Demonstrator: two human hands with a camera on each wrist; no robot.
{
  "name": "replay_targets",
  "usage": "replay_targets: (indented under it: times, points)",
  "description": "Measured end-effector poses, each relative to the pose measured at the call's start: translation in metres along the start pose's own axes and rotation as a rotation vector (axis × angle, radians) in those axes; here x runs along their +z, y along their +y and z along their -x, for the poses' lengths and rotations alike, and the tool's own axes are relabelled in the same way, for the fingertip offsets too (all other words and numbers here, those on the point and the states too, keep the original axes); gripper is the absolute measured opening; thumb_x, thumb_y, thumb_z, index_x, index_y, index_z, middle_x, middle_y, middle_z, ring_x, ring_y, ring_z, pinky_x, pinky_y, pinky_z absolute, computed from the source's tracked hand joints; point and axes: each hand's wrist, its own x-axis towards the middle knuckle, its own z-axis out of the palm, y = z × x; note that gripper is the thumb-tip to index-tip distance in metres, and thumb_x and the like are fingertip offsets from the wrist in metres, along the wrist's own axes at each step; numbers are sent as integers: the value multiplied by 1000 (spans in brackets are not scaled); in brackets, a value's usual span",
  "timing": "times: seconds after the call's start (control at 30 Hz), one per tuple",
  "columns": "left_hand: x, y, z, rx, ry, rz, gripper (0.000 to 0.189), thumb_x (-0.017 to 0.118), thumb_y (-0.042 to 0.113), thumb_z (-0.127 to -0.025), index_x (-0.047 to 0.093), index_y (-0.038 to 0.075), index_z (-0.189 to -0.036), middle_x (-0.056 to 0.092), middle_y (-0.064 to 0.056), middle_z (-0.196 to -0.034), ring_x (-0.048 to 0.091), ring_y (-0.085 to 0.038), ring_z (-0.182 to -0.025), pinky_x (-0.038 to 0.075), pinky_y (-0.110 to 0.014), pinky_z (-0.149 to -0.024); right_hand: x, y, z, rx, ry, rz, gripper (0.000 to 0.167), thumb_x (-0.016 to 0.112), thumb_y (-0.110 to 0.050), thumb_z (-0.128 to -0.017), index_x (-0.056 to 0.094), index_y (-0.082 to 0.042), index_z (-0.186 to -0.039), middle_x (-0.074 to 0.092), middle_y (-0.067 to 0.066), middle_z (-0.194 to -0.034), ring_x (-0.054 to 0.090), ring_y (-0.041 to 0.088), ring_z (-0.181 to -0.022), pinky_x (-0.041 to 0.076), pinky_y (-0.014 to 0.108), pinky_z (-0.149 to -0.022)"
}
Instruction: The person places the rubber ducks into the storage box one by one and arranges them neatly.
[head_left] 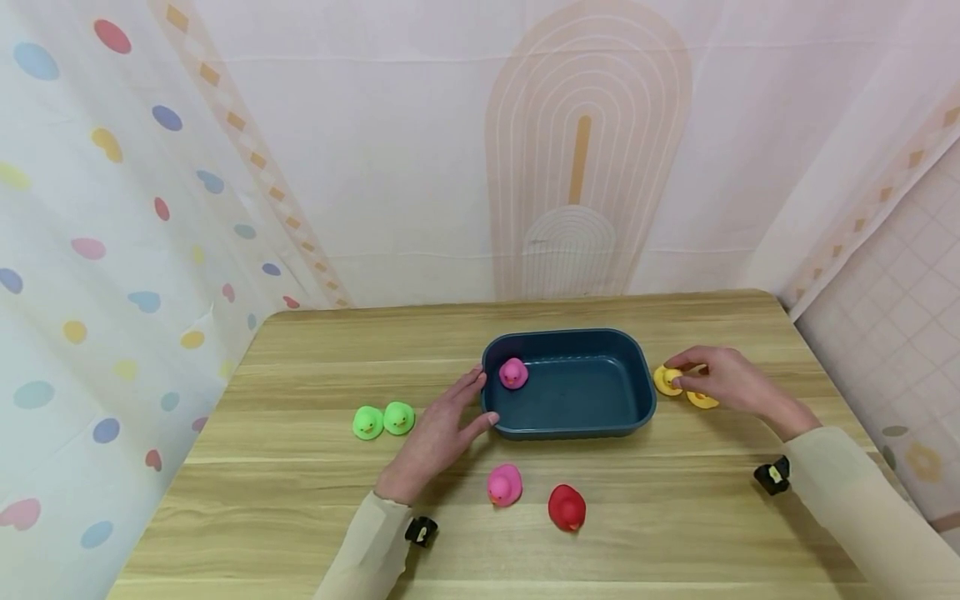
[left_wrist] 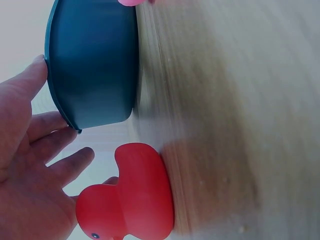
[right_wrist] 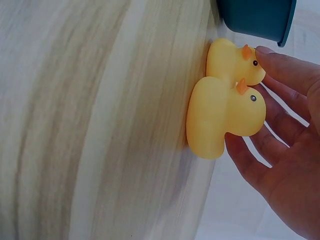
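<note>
My left hand [head_left: 435, 433] is at the left end of a dark blue plastic bin [head_left: 566, 432], fingers spread against its rim and thumb over the near corner. Inside the bin sits a pink rubber duck [head_left: 513, 373]. To the right of the bin, my right hand [head_left: 727, 379] pinches the head of a yellow rubber duck [right_wrist: 220, 55] between thumb and fingers. A second yellow duck [right_wrist: 206, 117] stands beside it, partly under the hand in the head view. In the left wrist view, a red-looking duck [left_wrist: 142, 192] appears below the palm.
Two green ducks [head_left: 383, 421] stand left of my left hand. In front of the bin are a pink duck [head_left: 505, 485] and a red duck [head_left: 567, 508]. Patterned curtains [head_left: 420, 167] hang behind the wooden table [head_left: 300, 500] and on its left.
</note>
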Motion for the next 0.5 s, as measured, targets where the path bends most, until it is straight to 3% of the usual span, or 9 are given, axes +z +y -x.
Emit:
replay_targets:
  times: [0.3,0.5]
  points:
    - [-1,-1,2,11,1,6,67,67,40,-101,47,6,-155,36,-4,-166,38,-29,-150,39,-50,-117,-2,-3,3,-25,66,14,28,71,-14,-100,72,3,-123,72,18,-118,69,33,-104,59,52,-90]
    - [-2,-2,2,19,0,13,67,65,42,-103,47,5,-155,35,-3,-167,39,-29,-149,38,-50,-118,-6,-9,7,-50,107,20,29,69,-15,-101,71,3,-123,72,19,-119,68,37,-108,57,56,-92]
